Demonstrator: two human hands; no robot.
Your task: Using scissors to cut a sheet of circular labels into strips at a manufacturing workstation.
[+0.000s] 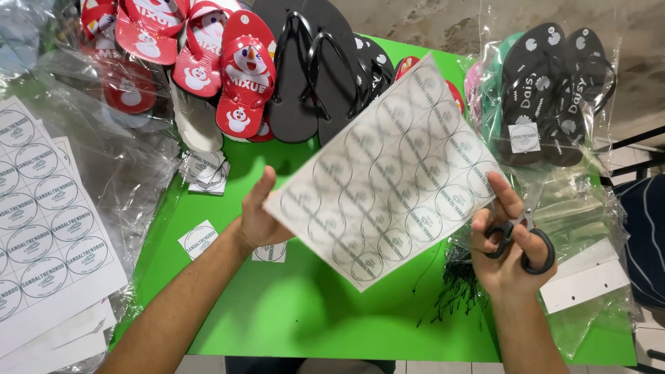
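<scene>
— Head view: where do we see the label sheet (388,180)?
— Mid-frame, above the green table (291,312); our left hand (260,215) pinches its edge, our right hand (509,242) grips black scissors (523,242) at its other edge.

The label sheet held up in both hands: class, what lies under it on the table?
Under the label sheet: green table, a small cut label peeking out, and black strings near the right hand. Anything beneath the sheet's middle is covered.

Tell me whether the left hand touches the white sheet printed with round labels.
Touching. The head view shows the left hand gripping the white sheet's lower left edge, fingers behind it.
</scene>
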